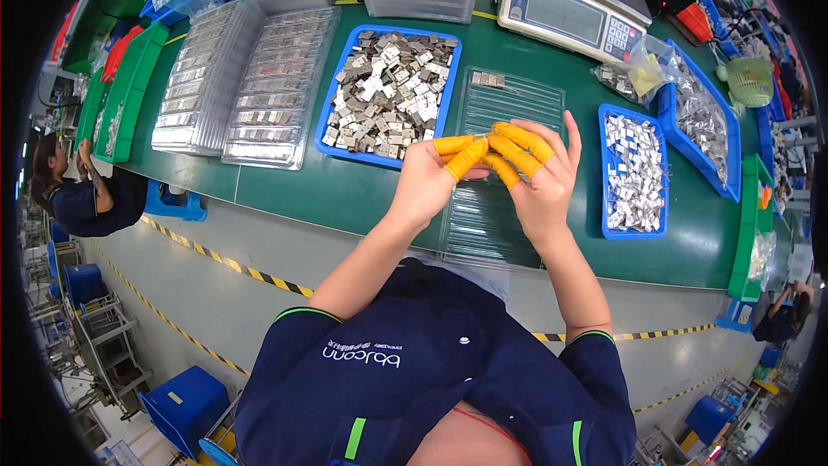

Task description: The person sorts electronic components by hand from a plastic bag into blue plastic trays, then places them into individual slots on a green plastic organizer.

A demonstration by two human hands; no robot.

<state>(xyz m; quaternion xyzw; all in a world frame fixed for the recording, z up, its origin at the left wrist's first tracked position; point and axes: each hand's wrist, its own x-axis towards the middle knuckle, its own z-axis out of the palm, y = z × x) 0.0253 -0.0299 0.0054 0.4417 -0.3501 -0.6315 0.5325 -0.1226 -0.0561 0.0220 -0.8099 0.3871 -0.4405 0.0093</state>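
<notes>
My left hand (pixel 429 177) and my right hand (pixel 542 174) meet over a clear ribbed plastic tray (pixel 526 103). Yellow finger cots cover several fingertips on both. The fingertips are pinched together around something small, mostly hidden by them; only a greyish bit shows. In the tray's far row sit a few small metal connector housings (pixel 489 79). Left of the tray, a blue bin (pixel 325 121) is heaped with loose metal housings (pixel 388 91). A smaller blue bin (pixel 605 207) to the right holds small white pieces (pixel 636 168).
Stacked, filled clear trays (pixel 203 78) stand on the left of the green table (pixel 285 198). A weighing scale (pixel 565 13) is at the back. Bagged parts (pixel 699 112) lie in a blue bin at far right. Green bins (pixel 138 91) flank the left end, where another person (pixel 86 190) sits.
</notes>
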